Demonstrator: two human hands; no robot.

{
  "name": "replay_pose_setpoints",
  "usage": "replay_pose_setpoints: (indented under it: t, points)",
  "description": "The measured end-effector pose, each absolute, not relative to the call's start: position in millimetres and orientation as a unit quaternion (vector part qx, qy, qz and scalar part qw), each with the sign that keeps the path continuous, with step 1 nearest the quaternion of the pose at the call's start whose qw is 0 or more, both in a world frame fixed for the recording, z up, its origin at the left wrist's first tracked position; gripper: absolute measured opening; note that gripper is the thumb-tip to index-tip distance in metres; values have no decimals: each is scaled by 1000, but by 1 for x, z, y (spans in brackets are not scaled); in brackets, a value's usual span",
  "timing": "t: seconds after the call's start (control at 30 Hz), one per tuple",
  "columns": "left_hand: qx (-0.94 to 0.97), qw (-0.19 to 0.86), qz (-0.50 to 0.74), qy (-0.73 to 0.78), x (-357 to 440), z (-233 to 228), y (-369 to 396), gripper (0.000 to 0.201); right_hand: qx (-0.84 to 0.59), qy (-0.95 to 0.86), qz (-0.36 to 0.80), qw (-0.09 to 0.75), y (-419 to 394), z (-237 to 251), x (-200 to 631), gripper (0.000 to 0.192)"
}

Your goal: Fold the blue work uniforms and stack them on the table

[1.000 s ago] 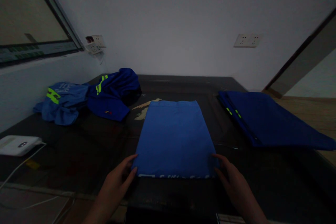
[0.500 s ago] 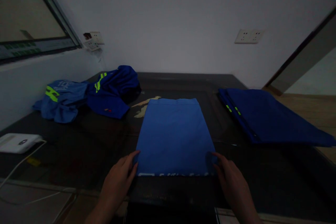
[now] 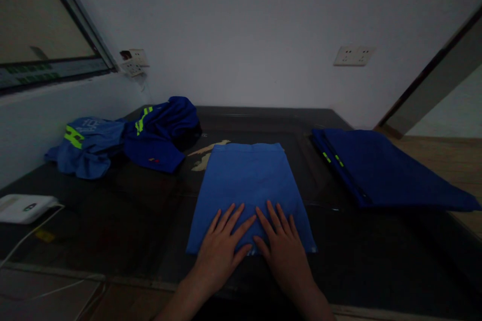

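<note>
A light-blue folded garment point(image 3: 250, 175), probably a shirt, lies flat on the dark table in front of me. Both palms rest on its near part. My left hand point(image 3: 222, 246) is open, fingers spread and pointing away from me. Beside it my right hand point(image 3: 282, 246) lies open in the same way, with the thumbs close together near the garment's front edge. A little white print shows between the hands at that edge; the rest of the print is hidden under them.
Crumpled light-blue clothing point(image 3: 88, 145) and crumpled dark-blue clothing point(image 3: 161, 135) with yellow-green stripes lie at the back left. A folded dark-blue garment point(image 3: 391, 170) lies on the right. A white device point(image 3: 28, 208) with a cable sits left on the dark table point(image 3: 143, 225).
Both hands have let go of the garment's near side edges and moved inward onto its top, fingers now spread flat. The garment's near edge looks slightly wider, with less white print showing.
</note>
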State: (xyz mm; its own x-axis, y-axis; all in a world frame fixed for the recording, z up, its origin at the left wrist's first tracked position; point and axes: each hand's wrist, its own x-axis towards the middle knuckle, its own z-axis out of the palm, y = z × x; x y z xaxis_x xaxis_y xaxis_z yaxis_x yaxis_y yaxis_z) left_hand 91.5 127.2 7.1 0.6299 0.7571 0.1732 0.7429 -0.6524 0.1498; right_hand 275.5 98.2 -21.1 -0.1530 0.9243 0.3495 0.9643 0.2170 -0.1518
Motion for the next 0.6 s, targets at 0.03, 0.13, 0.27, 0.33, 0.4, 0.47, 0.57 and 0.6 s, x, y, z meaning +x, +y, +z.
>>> replay_pose_setpoints:
  t: [0.03, 0.13, 0.27, 0.33, 0.4, 0.47, 0.57, 0.6]
  points:
    - [899, 23, 106, 425, 86, 5, 127, 63, -626, -756, -56, 181, 96, -24, 284, 59]
    - [889, -4, 109, 445, 66, -1, 125, 68, -633, -751, -73, 172, 86, -29, 313, 61]
    - [872, -33, 124, 472, 47, -8, 118, 67, -646, -737, -95, 174, 78, -35, 328, 57]
    - [866, -28, 133, 482, 40, -9, 116, 63, -646, -735, -99, 182, 77, -38, 329, 55]
    - [864, 12, 134, 485, 34, -3, 119, 57, -649, -733, -89, 185, 77, -37, 332, 52]
    - [850, 85, 134, 502, 27, 12, 128, 46, -654, -732, -53, 183, 81, -27, 339, 48]
    - [798, 192, 169, 546, 18, 40, 163, 44, -660, -727, 40, 187, 103, 3, 360, 40]
    - [780, 212, 191, 558, 16, 48, 180, 45, -660, -722, 70, 195, 117, 16, 369, 38]
